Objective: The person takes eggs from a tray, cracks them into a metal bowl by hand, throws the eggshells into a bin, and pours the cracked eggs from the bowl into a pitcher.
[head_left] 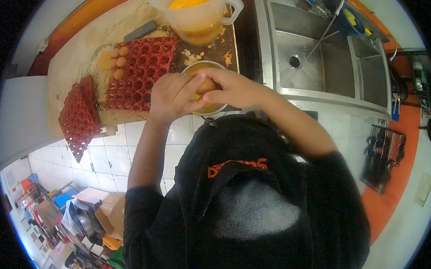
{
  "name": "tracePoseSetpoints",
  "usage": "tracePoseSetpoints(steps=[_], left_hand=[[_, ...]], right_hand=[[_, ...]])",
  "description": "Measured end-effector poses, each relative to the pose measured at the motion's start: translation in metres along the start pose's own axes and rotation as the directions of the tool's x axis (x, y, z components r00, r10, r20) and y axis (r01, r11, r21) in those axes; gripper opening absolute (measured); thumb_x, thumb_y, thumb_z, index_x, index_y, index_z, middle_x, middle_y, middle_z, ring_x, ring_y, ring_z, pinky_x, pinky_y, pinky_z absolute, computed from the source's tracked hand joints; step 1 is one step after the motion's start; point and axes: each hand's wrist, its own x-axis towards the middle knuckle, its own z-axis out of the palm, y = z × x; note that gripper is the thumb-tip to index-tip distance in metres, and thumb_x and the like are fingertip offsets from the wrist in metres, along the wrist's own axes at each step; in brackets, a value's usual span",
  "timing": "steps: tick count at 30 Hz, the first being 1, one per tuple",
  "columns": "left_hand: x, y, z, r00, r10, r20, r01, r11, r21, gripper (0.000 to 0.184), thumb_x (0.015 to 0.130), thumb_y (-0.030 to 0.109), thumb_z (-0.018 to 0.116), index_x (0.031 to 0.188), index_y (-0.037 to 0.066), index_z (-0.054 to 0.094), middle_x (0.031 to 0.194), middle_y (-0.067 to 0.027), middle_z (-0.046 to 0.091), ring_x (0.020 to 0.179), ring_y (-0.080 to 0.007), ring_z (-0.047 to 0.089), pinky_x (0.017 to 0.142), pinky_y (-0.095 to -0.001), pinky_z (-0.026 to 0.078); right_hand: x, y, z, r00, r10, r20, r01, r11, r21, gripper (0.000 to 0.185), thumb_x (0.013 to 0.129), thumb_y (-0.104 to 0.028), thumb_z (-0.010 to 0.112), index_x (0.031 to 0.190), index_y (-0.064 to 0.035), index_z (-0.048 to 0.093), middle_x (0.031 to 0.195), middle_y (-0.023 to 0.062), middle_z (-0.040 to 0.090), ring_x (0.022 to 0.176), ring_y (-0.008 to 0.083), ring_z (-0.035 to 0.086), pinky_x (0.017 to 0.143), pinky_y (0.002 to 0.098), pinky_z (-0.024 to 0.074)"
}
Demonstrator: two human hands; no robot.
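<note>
A brown egg (205,86) is between my two hands, over a round bowl (202,63) at the counter's front edge. My right hand (233,88) curls around the egg from the right, thumb below it and fingers above. From the left, my left hand (172,95) closes in with its fingertips against the egg and partly covers it. Yellow liquid shows in the bowl beneath; my hands hide much of the inside. Whether the shell is cracked I cannot make out. Just left of the bowl lies a red egg tray (140,73), with several brown eggs (119,62) at its left end.
Behind the bowl stands a translucent pitcher (192,19) with yellow-orange liquid. A grey flat block (139,31) lies beyond the tray. More red trays (79,115) overhang the counter's left edge. Crumbs (192,56) litter the counter. To the right is a metal sink (336,68).
</note>
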Motion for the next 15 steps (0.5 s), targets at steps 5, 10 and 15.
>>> tracePoseSetpoints(steps=[5, 10, 15], left_hand=[[0.040, 0.013, 0.008, 1.000, 0.002, 0.018, -0.001, 0.998, -0.065, 0.052, 0.074, 0.041, 0.077, 0.114, 0.010, 0.065, 0.087, -0.0049, 0.066, 0.075, -0.0249, 0.064, 0.067, -0.0351, 0.050], [0.030, 0.015, 0.040, 0.836, -0.516, 0.185, 0.505, 0.594, -0.626, 0.054, 0.087, 0.050, 0.065, 0.114, 0.004, 0.064, 0.082, -0.0071, 0.062, 0.074, -0.0178, 0.061, 0.067, -0.0299, 0.046], [0.024, 0.030, 0.060, 0.722, -0.556, 0.412, 0.615, 0.244, -0.750, 0.099, 0.081, 0.085, 0.030, 0.113, -0.004, 0.059, 0.078, -0.0075, 0.059, 0.072, -0.0146, 0.056, 0.068, -0.0276, 0.045]], right_hand=[[-0.038, -0.002, -0.039, 0.907, 0.417, 0.057, -0.395, 0.799, 0.454, 0.035, 0.086, -0.018, 0.065, 0.117, -0.0022, 0.061, 0.100, 0.0083, 0.065, 0.096, 0.0182, 0.062, 0.086, 0.0318, 0.0490], [-0.177, -0.007, -0.102, 0.797, 0.602, -0.047, -0.582, 0.787, 0.207, 0.040, 0.084, -0.016, 0.069, 0.119, -0.0005, 0.060, 0.106, 0.0087, 0.067, 0.099, 0.0167, 0.063, 0.087, 0.0297, 0.0497], [-0.257, -0.006, -0.079, 0.509, 0.665, -0.546, -0.821, 0.186, -0.540, 0.054, 0.083, -0.017, 0.072, 0.131, -0.0004, 0.053, 0.127, 0.0165, 0.059, 0.117, 0.0259, 0.058, 0.099, 0.0367, 0.0453]])
